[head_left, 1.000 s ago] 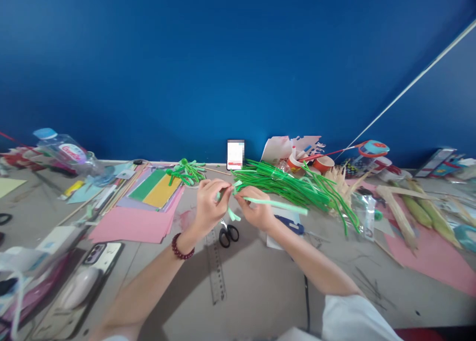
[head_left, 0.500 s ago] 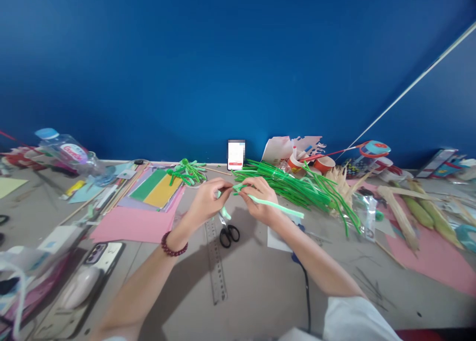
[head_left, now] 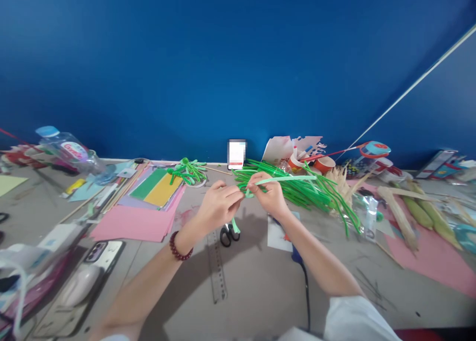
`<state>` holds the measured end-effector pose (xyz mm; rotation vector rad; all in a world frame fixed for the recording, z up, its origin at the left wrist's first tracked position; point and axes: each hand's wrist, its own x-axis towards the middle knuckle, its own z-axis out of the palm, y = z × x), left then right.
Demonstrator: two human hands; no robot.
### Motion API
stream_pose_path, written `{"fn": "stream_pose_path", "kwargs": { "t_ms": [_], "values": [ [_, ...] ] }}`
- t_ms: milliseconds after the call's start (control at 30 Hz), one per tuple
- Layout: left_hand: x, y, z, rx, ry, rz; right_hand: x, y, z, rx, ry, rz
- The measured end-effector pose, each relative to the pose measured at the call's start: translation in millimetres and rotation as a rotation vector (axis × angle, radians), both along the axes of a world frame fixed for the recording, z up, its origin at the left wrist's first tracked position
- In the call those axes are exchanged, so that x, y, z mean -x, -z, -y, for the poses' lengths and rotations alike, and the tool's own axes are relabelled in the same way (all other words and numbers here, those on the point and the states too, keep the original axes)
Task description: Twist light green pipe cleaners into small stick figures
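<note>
Left hand (head_left: 219,205): at frame centre, fingers pinched together on one end of the pale green strip (head_left: 282,179); a short tail of it hangs down below the hand, above the scissors (head_left: 228,235)
Right hand (head_left: 268,195): just right of the left, fingertips closed on the same strip where it folds; the long free end runs out to the right, held up over the counter (head_left: 260,281)
Strip: in the air between both hands, centre of frame, in front of the green stem pile (head_left: 297,187)
Risk: the free end crosses the stem pile and could snag there, pulling the fold loose; a hard tug between the two pinches may tear or kink the strip, which looks thin, though it may be foam rather than paper
Risk below: if the hands drop, the hanging tail could catch on the scissors or the ruler (head_left: 216,271)
Cup (head_left: 324,163): orange, right of centre at the back; contents hidden
Bottle (head_left: 69,150): clear plastic, blue cap, lying tilted at upper left of the counter; I cannot tell its fill
Paper sheets (head_left: 139,222): pink, yellow and green, stacked flat left of the hands, apart from them
Phone (head_left: 102,254): lower left, face down beside a mouse (head_left: 78,287)
</note>
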<state>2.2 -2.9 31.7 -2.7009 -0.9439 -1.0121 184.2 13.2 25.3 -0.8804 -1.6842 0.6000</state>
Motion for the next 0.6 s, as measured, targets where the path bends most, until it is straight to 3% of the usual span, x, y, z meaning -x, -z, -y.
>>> {"fn": "stream_pose_path", "kwargs": {
  "t_ms": [167, 233, 300, 433, 533, 600],
  "values": [
    [1.7, -5.9, 2.1, 0.070, 0.055, 0.199, 8.3, 8.8, -1.5, 0.479, -0.208, -0.239],
    [0.5, -6.6, 3.1, 0.071, 0.024, 0.275, 12.5, 13.2, 0.1, 0.514, -0.226, -0.241],
    [-1.2, -6.2, 3.5, 0.075, -0.036, 0.351, 15.8, 16.4, 3.4, 0.382, -0.136, -0.188],
    [-2.9, -1.7, 1.4, 0.142, -0.172, 0.439, 19.0, 19.2, 12.4, -0.052, 0.082, 0.035],
    [-1.3, 3.0, -3.0, 0.151, -0.200, 0.375, 18.9, 19.3, 17.0, -0.252, 0.108, 0.254],
    [1.1, 4.5, -6.2, 0.154, -0.176, 0.287, 17.7, 18.1, 17.8, -0.300, 0.112, 0.334]
  ]
}}
